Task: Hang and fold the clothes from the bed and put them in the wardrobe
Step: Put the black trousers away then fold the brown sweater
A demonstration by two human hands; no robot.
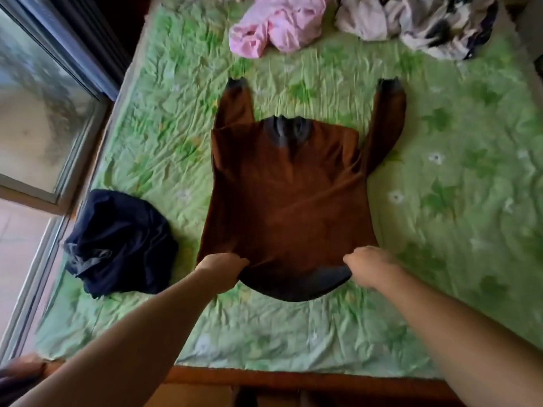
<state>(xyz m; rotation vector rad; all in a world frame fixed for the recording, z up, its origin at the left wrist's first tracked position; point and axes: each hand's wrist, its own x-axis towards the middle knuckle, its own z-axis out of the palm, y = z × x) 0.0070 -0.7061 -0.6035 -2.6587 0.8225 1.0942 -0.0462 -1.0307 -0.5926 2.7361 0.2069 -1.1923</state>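
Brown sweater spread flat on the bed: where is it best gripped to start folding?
Grip the brown sweater at its hem corners from the near bed edge, as both hands, left and right, do: the hem lies nearest, sleeves pointing away.

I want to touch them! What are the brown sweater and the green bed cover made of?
The brown sweater looks like soft, matte knit, maybe wool or velvety fabric, with darker ribbed cuffs. The green bed cover looks like thin, crinkly woven cloth, probably cotton, printed with leaves.

A home bedroom — bed (293, 333), strewn clothes (276, 24), window (44, 113).
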